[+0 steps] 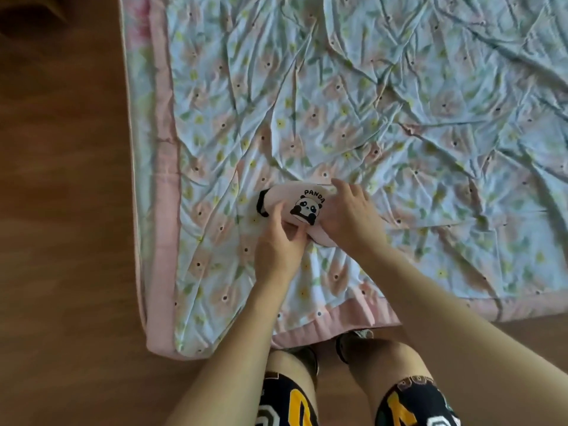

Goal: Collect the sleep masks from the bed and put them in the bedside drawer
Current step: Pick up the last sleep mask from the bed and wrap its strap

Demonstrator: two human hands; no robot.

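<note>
A pink sleep mask (pixel 292 198) with a panda print, the word PANDA and a black strap at its left end lies on the floral bed cover (pixel 353 103), near the bed's front left corner. My left hand (pixel 278 244) pinches the mask's lower edge from below. My right hand (pixel 350 216) lies over the mask's right end and covers it. Both hands hold the mask. No other sleep mask and no drawer are in view.
The wrinkled cover has a pink border (pixel 163 179) along the left and front edges. Brown wooden floor (pixel 61 226) runs left of the bed and in front of it. My knees (pixel 384 358) stand against the bed's front edge.
</note>
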